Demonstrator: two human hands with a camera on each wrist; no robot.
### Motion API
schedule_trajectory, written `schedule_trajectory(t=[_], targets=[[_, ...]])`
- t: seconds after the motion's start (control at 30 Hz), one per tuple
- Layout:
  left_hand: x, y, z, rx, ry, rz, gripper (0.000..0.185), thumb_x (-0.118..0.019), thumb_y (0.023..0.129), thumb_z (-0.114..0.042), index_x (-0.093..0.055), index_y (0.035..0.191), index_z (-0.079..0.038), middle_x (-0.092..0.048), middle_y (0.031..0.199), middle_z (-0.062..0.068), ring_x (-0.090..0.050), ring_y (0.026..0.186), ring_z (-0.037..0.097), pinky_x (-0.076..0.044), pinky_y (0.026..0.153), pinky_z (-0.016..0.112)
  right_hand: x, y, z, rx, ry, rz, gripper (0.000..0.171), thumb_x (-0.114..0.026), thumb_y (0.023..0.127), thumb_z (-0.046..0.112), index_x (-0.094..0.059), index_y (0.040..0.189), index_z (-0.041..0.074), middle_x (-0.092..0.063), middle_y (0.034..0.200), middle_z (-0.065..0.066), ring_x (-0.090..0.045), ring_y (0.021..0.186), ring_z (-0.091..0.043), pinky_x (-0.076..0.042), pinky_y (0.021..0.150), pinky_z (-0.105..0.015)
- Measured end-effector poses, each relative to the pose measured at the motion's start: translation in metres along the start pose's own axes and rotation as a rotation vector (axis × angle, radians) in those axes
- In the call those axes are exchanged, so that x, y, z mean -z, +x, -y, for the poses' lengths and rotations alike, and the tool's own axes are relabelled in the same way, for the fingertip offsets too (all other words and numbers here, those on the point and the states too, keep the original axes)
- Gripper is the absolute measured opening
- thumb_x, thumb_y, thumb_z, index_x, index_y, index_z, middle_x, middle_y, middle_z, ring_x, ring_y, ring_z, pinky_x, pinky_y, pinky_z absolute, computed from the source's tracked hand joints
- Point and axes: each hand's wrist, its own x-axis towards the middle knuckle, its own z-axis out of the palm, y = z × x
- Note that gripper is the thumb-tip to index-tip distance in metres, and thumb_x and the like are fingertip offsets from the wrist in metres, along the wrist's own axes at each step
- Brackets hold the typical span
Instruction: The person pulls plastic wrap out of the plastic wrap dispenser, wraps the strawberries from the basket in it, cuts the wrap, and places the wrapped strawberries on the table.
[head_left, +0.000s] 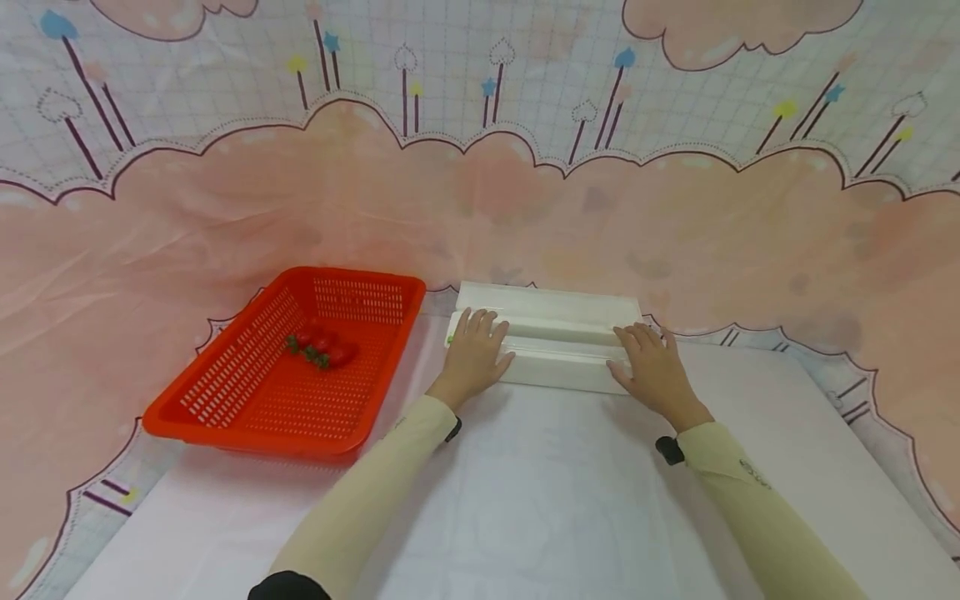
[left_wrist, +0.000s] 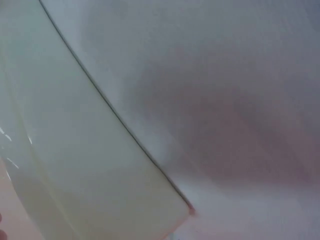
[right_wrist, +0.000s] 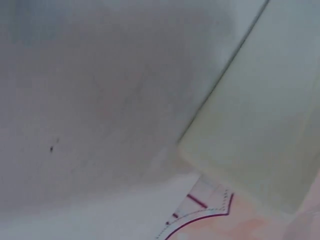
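Both hands lie flat on a long white box [head_left: 553, 342] that sits at the far edge of the table [head_left: 525, 500], close against the draped cloth backdrop [head_left: 675, 233]. The left hand [head_left: 472, 354] presses its left end and the right hand [head_left: 654, 367] its right end, fingers straight and spread, probably steadying the box evenly from both sides. The box looks like smooth, hard plastic, with a stepped top and straight edges; the wrist views show only its pale glossy wall against the white table cover. Near the table's left edge stands a red plastic basket [head_left: 247, 392], rectangular with perforated walls, holding a few strawberries [head_left: 321, 347].
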Motion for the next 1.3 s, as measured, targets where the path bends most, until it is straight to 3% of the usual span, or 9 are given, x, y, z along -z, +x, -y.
schedule_trajectory(t=[0.13, 0.23, 0.47, 0.67, 0.83, 0.97, 1.17, 1.3], targets=[[-0.003, 0.0, 0.006, -0.011, 0.024, -0.1, 0.028, -0.064, 0.085, -0.032, -0.063, 0.105, -0.013, -0.062, 0.113, 0.008, -0.054, 0.111, 0.025, -0.036, 0.105, 0.043, -0.005, 0.0, -0.013, 0.057, 0.015, -0.112, 0.032, -0.071, 0.077, 0.018, -0.063, 0.102, 0.0, -0.061, 0.1, -0.017, -0.056, 0.099, -0.036, -0.039, 0.09, -0.058], [-0.005, 0.0, 0.01, -0.023, 0.044, -0.14, 0.022, -0.068, 0.083, -0.029, -0.065, 0.098, -0.013, -0.064, 0.107, 0.006, -0.056, 0.106, 0.024, -0.039, 0.103, 0.042, -0.006, 0.0, -0.019, 0.062, 0.056, -0.12, 0.024, -0.074, 0.076, 0.012, -0.064, 0.095, 0.002, -0.06, 0.098, -0.016, -0.055, 0.097, -0.035, -0.038, 0.089, -0.057], [-0.008, -0.001, 0.014, -0.06, 0.055, -0.166, 0.011, -0.069, 0.083, -0.022, -0.067, 0.089, -0.013, -0.064, 0.094, 0.004, -0.058, 0.096, 0.023, -0.042, 0.1, 0.041, -0.008, 0.002, -0.02, 0.059, 0.121, -0.108, 0.016, -0.075, 0.074, 0.004, -0.066, 0.087, 0.004, -0.062, 0.096, -0.014, -0.054, 0.101, -0.034, -0.037, 0.092, -0.059], [-0.011, -0.001, 0.013, -0.064, 0.048, -0.184, 0.009, -0.069, 0.083, -0.021, -0.067, 0.086, -0.013, -0.063, 0.089, 0.003, -0.059, 0.091, 0.021, -0.043, 0.096, 0.037, -0.011, 0.0, -0.018, 0.037, 0.104, -0.107, 0.01, -0.074, 0.073, 0.001, -0.069, 0.08, 0.004, -0.064, 0.09, -0.013, -0.056, 0.096, -0.032, -0.038, 0.092, -0.058], [-0.013, -0.003, 0.013, -0.054, 0.059, -0.158, 0.012, -0.067, 0.085, -0.023, -0.065, 0.087, -0.011, -0.064, 0.089, 0.003, -0.06, 0.09, 0.021, -0.044, 0.093, 0.035, -0.015, -0.005, -0.018, 0.005, 0.084, -0.163, 0.008, -0.072, 0.074, 0.0, -0.067, 0.08, 0.001, -0.065, 0.085, -0.014, -0.059, 0.093, -0.034, -0.04, 0.087, -0.055], [-0.012, 0.001, 0.007, -0.038, 0.011, -0.126, 0.018, -0.065, 0.086, -0.027, -0.062, 0.09, -0.009, -0.064, 0.088, 0.005, -0.06, 0.09, 0.022, -0.043, 0.094, 0.038, -0.017, -0.007, -0.02, -0.029, 0.054, -0.209, 0.008, -0.071, 0.074, 0.001, -0.065, 0.08, -0.001, -0.066, 0.084, -0.015, -0.06, 0.092, -0.037, -0.04, 0.084, -0.053], [-0.008, 0.023, -0.022, -0.075, -0.023, -0.062, 0.029, -0.061, 0.088, -0.036, -0.059, 0.102, -0.011, -0.063, 0.097, 0.004, -0.06, 0.096, 0.021, -0.043, 0.097, 0.039, -0.014, -0.006, -0.023, -0.042, 0.044, -0.225, 0.009, -0.072, 0.074, 0.0, -0.065, 0.078, -0.001, -0.066, 0.083, -0.016, -0.059, 0.089, -0.036, -0.041, 0.084, -0.054], [-0.006, 0.039, -0.042, -0.102, 0.022, 0.045, 0.035, -0.056, 0.091, -0.041, -0.059, 0.112, -0.013, -0.061, 0.108, 0.002, -0.058, 0.105, 0.019, -0.041, 0.101, 0.038, -0.013, -0.005, -0.024, -0.027, 0.036, -0.224, 0.01, -0.072, 0.073, -0.001, -0.065, 0.079, -0.001, -0.066, 0.082, -0.015, -0.06, 0.088, -0.036, -0.041, 0.084, -0.055]])
